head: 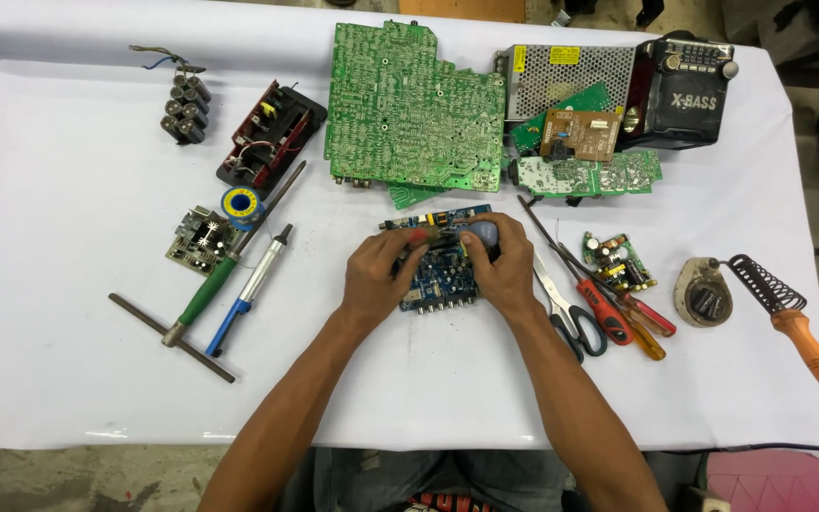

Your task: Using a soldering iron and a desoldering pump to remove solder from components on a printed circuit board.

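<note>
White cloth covers the table [68, 379], and its near corners run out of view. The big green circuit board [409, 104] overlaps a smaller green board at its lower edge, so that one is mostly hidden. The black radio [680, 95] at the far right is partly covered by a perforated metal box [571, 71] and a small brown board [580, 135].

At the centre lies the blue circuit board [440, 275], half hidden under both hands. The left hand [376, 275] curls over its left end, fingers bent and pressing the top edge. The right hand [504, 265] closes around a rounded grey-blue handle [482, 230] held against the board; what tip it carries I cannot tell.

Right of the hands lie one pair of scissors [566, 318] and two screwdrivers [609, 308], crossed so their shafts are hard to separate. One soldering iron [808, 341] rests by its stand, its cord cut off at the edge. To the left sit one solder spool [241, 204] and one blue desoldering pump [248, 289].
</note>
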